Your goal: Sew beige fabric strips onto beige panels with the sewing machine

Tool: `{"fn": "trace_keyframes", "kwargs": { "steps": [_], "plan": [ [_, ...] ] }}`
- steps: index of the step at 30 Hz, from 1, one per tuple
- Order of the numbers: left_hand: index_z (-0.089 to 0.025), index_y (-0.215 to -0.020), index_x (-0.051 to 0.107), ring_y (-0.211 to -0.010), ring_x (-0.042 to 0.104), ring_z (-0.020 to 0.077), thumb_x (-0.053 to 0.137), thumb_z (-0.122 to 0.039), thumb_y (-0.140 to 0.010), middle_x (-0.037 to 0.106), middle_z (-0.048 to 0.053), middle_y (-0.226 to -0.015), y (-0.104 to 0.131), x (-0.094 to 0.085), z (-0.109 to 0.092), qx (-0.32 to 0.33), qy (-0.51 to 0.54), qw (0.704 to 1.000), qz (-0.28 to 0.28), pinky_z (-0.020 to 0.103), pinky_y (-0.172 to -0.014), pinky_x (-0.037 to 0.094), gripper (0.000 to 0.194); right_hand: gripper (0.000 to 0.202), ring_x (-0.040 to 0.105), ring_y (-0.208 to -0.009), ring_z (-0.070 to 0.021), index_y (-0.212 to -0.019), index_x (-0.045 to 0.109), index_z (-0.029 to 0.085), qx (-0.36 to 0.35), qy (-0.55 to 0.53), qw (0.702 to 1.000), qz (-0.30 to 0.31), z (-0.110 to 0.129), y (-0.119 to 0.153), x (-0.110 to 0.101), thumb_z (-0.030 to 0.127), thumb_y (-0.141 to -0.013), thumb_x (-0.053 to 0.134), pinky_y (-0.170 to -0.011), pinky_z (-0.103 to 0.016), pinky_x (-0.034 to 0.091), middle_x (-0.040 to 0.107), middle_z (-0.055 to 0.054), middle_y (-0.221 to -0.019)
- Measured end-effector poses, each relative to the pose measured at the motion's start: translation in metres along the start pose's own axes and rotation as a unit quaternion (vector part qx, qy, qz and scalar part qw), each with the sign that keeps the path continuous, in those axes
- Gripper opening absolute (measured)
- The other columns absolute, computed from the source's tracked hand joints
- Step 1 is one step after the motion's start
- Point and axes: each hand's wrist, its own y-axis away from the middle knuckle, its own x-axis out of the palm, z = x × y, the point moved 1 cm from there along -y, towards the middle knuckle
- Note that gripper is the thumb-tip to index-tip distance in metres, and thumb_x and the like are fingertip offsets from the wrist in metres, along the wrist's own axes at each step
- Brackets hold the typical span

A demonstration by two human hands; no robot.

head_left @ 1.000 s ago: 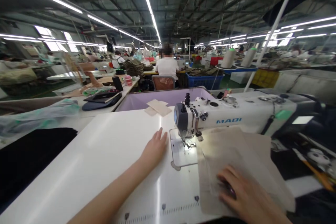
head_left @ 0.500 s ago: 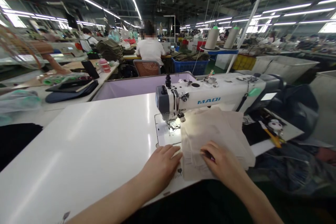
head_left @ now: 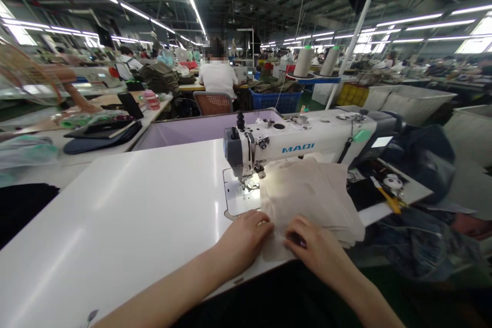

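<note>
A stack of thin beige fabric pieces point(head_left: 311, 195) lies under the arm of a white sewing machine point(head_left: 300, 138), right of its needle and presser foot point(head_left: 246, 184). My left hand point(head_left: 244, 238) is at the stack's lower left edge, with thumb and fingers closed on the fabric. To its right, my right hand point(head_left: 317, 246) rests on the stack with curled fingers, their tips pinching the cloth near its front edge. A small dark thing shows inside the right hand's curl; its kind cannot be made out. No fabric lies under the presser foot.
The white tabletop point(head_left: 154, 205) stretches left of the machine. Behind it is a lilac-walled bin point(head_left: 180, 130). A yellow-handled tool point(head_left: 388, 200) and a small round trinket lie at right, above crumpled denim point(head_left: 407, 246). Thread cones point(head_left: 303, 61) stand behind. A co-worker point(head_left: 217, 74) sits ahead.
The view has shifted slightly, moving the scene left. My hands have come closer together on the fabric, and the left fingers now overlap its edge. The cloth between them looks more ruffled.
</note>
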Motion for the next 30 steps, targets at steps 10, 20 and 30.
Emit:
{"fn": "trace_keyframes", "kwargs": {
  "steps": [10,20,30],
  "plan": [
    [-0.021,-0.130,0.060,-0.109,0.066,0.0244,0.049,-0.004,-0.090,0.069,0.010,-0.121,0.013,0.002,0.009,-0.037,-0.001,0.998,-0.047,0.039,-0.092,0.059,0.045,0.015,0.062,-0.071,-0.0174,-0.077,0.056,0.023,0.022,-0.058,0.987,-0.151,-0.006,-0.008,0.010,0.020,-0.092,0.056,-0.065,-0.028,0.046,0.063,0.000,-0.078],
    [-0.025,-0.119,0.065,-0.146,0.041,0.0225,0.051,-0.002,-0.086,0.063,0.003,-0.141,0.014,-0.041,0.028,0.136,-0.059,0.988,0.051,0.051,-0.126,0.021,0.043,0.009,0.070,-0.092,-0.0146,-0.089,0.061,0.027,-0.301,-0.120,0.946,0.027,0.044,0.002,0.028,0.018,-0.091,0.059,-0.075,-0.019,0.051,0.077,0.003,-0.102],
    [-0.020,-0.118,0.061,-0.127,0.061,0.0221,0.043,-0.006,-0.098,0.072,0.009,-0.125,0.144,-0.082,0.041,0.040,-0.210,0.973,-0.087,0.050,-0.124,0.030,0.031,0.015,0.073,-0.096,-0.0173,-0.091,0.061,0.027,-0.179,-0.260,0.949,0.013,0.042,0.000,0.016,0.026,-0.098,0.048,-0.082,-0.024,0.052,0.077,-0.002,-0.115]
  ]
}}
